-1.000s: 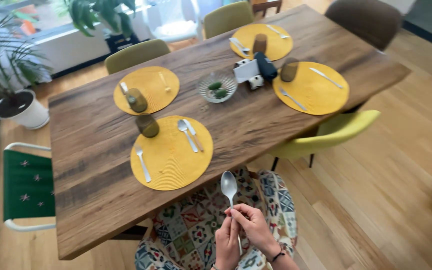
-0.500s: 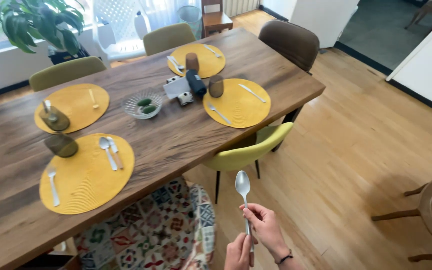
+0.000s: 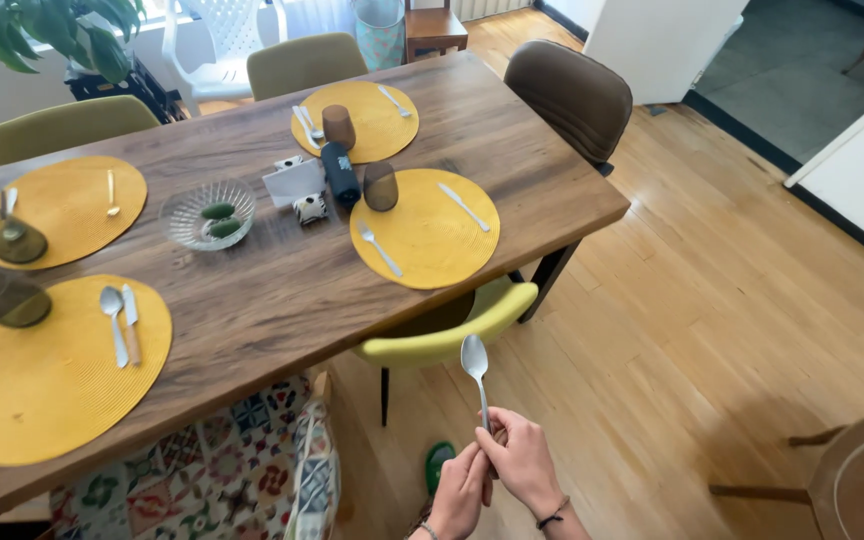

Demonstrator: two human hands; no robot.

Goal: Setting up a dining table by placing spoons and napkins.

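Note:
Both my hands hold a silver spoon upright by its handle, bowl up, low in the view. My right hand wraps the handle from the right and my left hand meets it from the left. The spoon stands in front of a lime-green chair tucked under the long wooden table. Nearest on the table is a round yellow placemat carrying a fork and a knife, with a dark glass at its far edge.
Three other yellow placemats with cutlery lie on the table, one at the near left. A glass bowl sits mid-table. A patterned chair stands at my left, a brown chair at the table's end, and a wooden stool at the right.
The view has swung right along the table, from the patterned chair to the lime-green one. My hands keep the spoon upright, and my left hand has closed in on the handle.

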